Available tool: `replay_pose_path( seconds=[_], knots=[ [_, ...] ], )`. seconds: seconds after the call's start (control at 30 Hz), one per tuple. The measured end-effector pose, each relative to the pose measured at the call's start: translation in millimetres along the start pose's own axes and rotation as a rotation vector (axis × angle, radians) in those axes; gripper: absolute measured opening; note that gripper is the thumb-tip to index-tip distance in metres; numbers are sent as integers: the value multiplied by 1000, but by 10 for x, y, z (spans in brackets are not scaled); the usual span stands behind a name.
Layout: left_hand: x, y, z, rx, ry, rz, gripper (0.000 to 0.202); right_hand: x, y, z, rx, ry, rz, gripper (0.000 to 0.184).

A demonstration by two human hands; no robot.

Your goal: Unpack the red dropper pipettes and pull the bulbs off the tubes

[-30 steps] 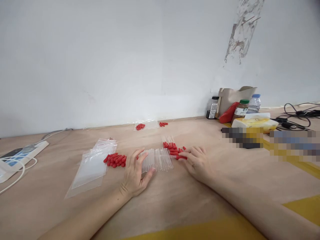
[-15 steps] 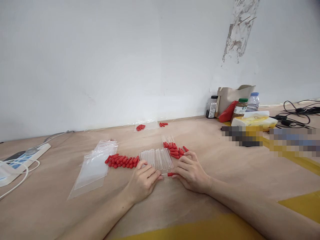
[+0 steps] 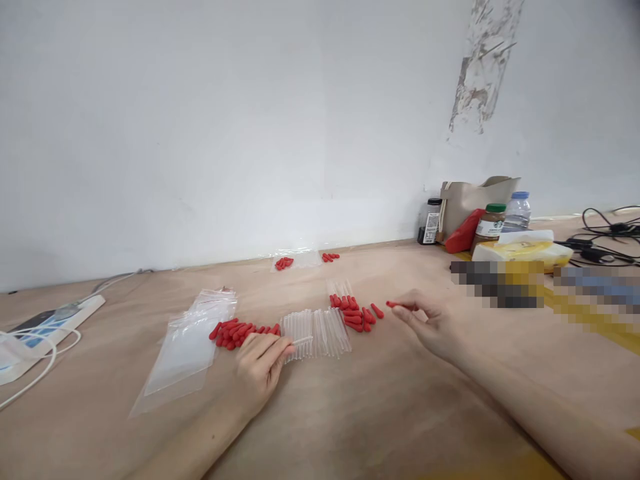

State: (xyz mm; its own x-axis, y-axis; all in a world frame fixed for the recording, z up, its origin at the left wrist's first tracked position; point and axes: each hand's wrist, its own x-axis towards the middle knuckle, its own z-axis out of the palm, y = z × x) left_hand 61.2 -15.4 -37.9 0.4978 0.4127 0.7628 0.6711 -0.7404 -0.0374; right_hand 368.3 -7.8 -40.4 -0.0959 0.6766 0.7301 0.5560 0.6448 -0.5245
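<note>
Pinched in the fingertips of my left hand (image 3: 265, 363) is one clear dropper tube (image 3: 303, 340), its free end pointing right over a row of clear dropper tubes (image 3: 330, 331). Behind that hand lies a pile of red dropper bulbs (image 3: 233, 333). My right hand (image 3: 425, 323), off to the right and above the table, grips a small red dropper bulb (image 3: 391, 304) between thumb and fingers. Left of it are several loose red bulbs (image 3: 367, 317). Beyond the row, a few tubes fitted with red bulbs (image 3: 345, 301) lie side by side.
Clear plastic bags (image 3: 183, 353) lie at the left, near a power strip (image 3: 83, 320) with white cables. Against the wall is a bag holding red bulbs (image 3: 284, 263). Right of centre stand a jar (image 3: 490, 223), a water bottle (image 3: 519, 210), a beige bag (image 3: 457, 193) and a tissue pack (image 3: 523, 252).
My hands have moved apart. The tube and red bulb, in line between them before, are now separate: the tube went left in my left hand, the bulb right and up in my right.
</note>
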Motion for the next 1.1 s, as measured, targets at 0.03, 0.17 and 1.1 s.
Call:
replay_pose_path(
  seconds=[0.03,0.17,1.1],
  knots=[
    [6,-20,8,-5,-1,-47,13,31,44,-16,68,20,84,18],
    [15,-48,50,0,-52,-156,25,55,104,32,162,69,339,27],
    [243,55,311,-202,-231,-69,17,190,412,335,-60,-171,341,25]
  ],
)
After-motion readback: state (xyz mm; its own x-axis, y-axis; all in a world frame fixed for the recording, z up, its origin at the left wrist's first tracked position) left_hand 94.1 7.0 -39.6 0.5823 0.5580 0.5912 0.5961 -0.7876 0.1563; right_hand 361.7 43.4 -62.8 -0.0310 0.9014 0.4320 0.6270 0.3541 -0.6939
